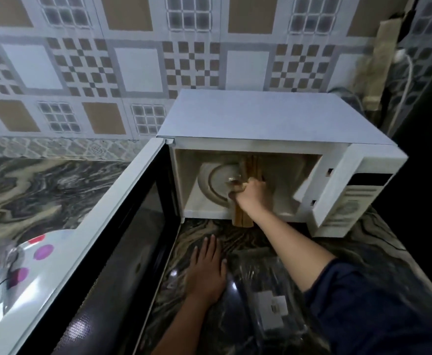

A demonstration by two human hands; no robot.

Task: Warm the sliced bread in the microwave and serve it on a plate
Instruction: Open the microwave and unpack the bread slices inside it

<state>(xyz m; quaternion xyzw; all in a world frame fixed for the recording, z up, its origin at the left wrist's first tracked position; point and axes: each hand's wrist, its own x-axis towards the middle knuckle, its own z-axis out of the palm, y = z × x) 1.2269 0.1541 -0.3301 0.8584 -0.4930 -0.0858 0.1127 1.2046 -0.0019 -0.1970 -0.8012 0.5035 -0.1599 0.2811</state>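
Observation:
A white microwave [261, 119] stands on the marble counter with its door [112, 226] swung wide to the left. Inside lies the round glass turntable [213, 184]. My right hand [250, 193] reaches into the opening and is closed around a stack of brown-crusted bread slices [241, 219], held on edge above the turntable's right side. The slices stick out above and below my fist. My left hand [206, 270] rests palm down on the counter in front of the microwave, fingers spread, holding nothing. A white plate with coloured dots [39, 252] sits at the left, beyond the door.
A clear plastic bag [268, 290] with a small label lies on the counter beside my left hand. Crumpled clear wrap [7, 254] rests on the plate. The open door blocks the way between the plate and the microwave front. A tiled wall stands behind; a white cable [407, 80] hangs at the right.

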